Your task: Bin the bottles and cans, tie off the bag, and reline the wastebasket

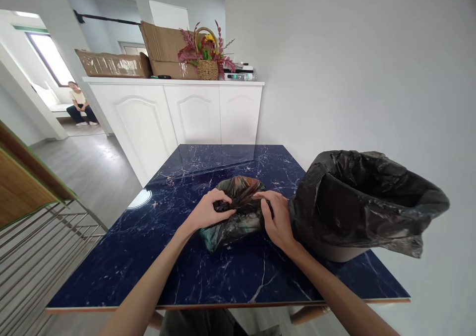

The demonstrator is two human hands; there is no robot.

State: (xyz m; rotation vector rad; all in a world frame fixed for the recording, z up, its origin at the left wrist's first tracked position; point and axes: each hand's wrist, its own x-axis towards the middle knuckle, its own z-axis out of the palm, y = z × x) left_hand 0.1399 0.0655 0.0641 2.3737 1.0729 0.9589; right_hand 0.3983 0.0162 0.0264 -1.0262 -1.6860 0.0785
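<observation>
A filled dark plastic bag point(238, 217) lies on the blue marble table point(186, 271). My left hand point(208, 212) pinches its gathered top from the left. My right hand point(277, 217) grips the same gathered plastic from the right. Both hands press close together at the bag's neck. Just right of my right hand stands a round bin point(345, 251) lined with a black bag point(364, 197), its mouth open and tilted toward me.
White cabinets point(178, 112) stand beyond the table, bearing cardboard boxes point(119, 64) and a flower basket point(207, 53). A wall runs along the right. A metal rack point(40, 246) is at the left. A person point(80, 105) sits far back left.
</observation>
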